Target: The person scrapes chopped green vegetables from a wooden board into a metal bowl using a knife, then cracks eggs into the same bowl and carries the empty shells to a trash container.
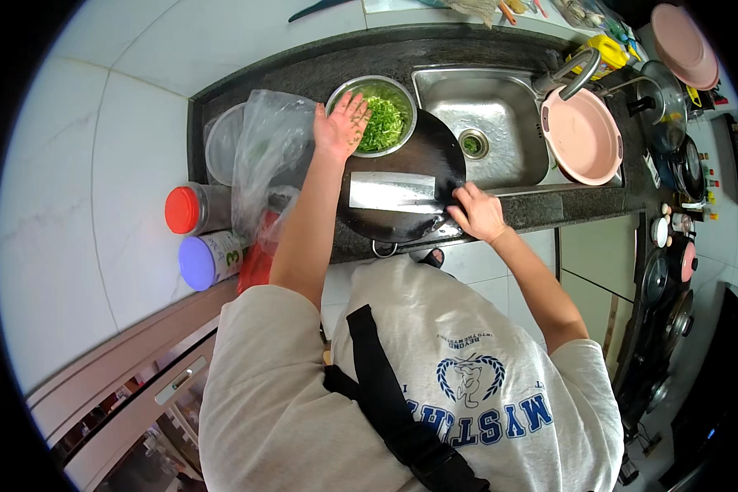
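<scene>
My left hand (342,126) is open over the left rim of a stainless steel bowl (409,111), palm up, with green bits stuck to the skin. Finely chopped greens (382,126) fill the lower part of the bowl. Below it, a cleaver (392,192) with a broad, shiny blade lies across a round dark chopping board (381,226). At the board's right edge, my right hand (481,214) has its fingers closed around the cleaver's handle, which is mostly hidden. The bowl overlaps the board's far edge.
Right of the board is a steel sink (498,117) with green scraps in its drain, a faucet (581,74) and a pink basin (581,138). To the left are a clear plastic bag (270,135), a red-lidded jar (182,210) and a purple-lidded canister (197,263).
</scene>
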